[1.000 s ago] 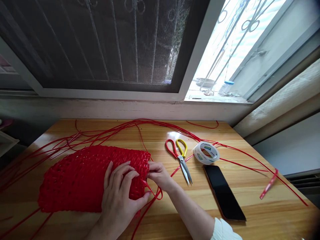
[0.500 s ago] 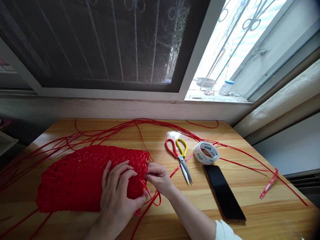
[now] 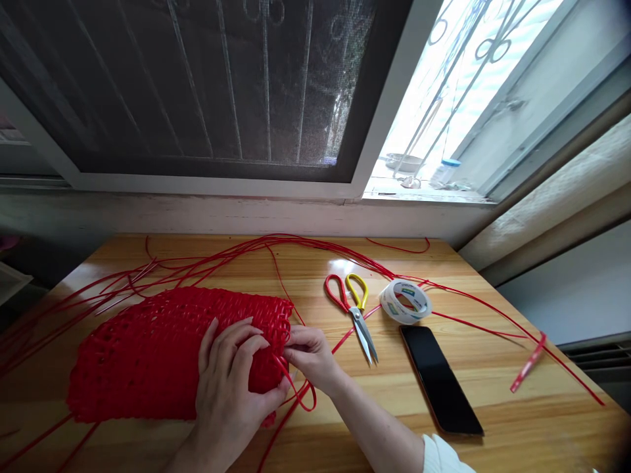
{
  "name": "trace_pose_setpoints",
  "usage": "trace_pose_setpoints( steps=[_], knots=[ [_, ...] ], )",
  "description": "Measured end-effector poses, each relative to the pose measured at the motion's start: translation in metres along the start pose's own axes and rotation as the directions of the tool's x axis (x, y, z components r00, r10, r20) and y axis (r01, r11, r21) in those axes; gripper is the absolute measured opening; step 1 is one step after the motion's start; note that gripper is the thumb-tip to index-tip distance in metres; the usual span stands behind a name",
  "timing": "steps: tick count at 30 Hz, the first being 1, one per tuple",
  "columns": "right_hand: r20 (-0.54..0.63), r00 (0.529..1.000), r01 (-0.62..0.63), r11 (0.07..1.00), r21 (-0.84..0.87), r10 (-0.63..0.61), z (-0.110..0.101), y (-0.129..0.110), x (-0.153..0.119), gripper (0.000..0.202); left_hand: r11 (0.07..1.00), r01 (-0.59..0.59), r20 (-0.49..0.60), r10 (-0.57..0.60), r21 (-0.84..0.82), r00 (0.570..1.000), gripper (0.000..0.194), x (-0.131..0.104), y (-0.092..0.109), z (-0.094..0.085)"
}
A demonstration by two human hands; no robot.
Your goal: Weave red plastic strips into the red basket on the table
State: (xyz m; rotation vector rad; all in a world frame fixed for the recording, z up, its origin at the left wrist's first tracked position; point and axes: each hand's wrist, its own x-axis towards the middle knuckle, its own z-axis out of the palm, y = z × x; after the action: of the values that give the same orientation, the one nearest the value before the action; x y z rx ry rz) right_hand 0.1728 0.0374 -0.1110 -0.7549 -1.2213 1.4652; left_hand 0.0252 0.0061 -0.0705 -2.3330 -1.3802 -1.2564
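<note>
A red woven basket (image 3: 142, 355) of plastic strips lies on its side on the wooden table (image 3: 365, 407). My left hand (image 3: 231, 374) grips it near its right end, fingers over the top and thumb toward the rim. At that rim, my right hand (image 3: 308, 355) has thumb and fingers pinched together on a red plastic strip; the fingertips are partly hidden against the weave. A loop of red strip (image 3: 311, 397) hangs out just below the right fingers.
Right of my hands lie scissors (image 3: 355, 312) with red and yellow handles, a tape roll (image 3: 405, 302) and a black phone (image 3: 441, 381). Long red strips (image 3: 315, 242) arc across the back of the table. A window screen (image 3: 211, 85) stands behind.
My right hand has shifted very slightly left along the rim. The basket and my left hand hold nearly the same place, and the whole view has drifted a little.
</note>
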Motion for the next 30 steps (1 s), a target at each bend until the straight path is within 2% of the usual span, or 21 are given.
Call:
trace_pose_setpoints(
  steps=[4,11,20,24,28,30],
  knots=[
    [-0.039,0.997,-0.064,0.997,0.046,0.066,0.000,0.003,0.000,0.021,1.000,0.007,0.001,-0.007,-0.021,1.000,0.041,0.001,0.000,0.000],
    [0.022,0.989,-0.150,0.958,0.245,0.149,-0.004,0.010,0.002,0.030,1.000,0.020,-0.003,-0.020,-0.022,1.000,0.038,0.000,0.001,0.001],
    [0.073,0.969,-0.246,0.918,0.312,0.235,0.001,0.009,0.003,0.028,0.999,0.011,-0.010,-0.011,-0.047,1.000,0.039,0.001,0.001,0.001],
    [0.038,0.982,-0.189,0.934,0.304,0.186,0.001,0.007,0.007,0.024,0.997,0.009,0.032,-0.007,-0.073,0.999,0.038,0.001,-0.002,-0.001],
    [0.040,0.988,-0.153,0.940,0.304,0.148,-0.002,0.009,0.009,0.025,0.992,0.014,0.127,0.002,-0.123,0.992,0.023,0.003,-0.007,-0.009],
    [0.046,0.989,-0.146,0.947,0.287,0.139,-0.003,0.010,0.010,0.024,0.987,0.036,0.165,-0.010,-0.157,0.986,0.027,0.006,-0.007,-0.014]
  ],
)
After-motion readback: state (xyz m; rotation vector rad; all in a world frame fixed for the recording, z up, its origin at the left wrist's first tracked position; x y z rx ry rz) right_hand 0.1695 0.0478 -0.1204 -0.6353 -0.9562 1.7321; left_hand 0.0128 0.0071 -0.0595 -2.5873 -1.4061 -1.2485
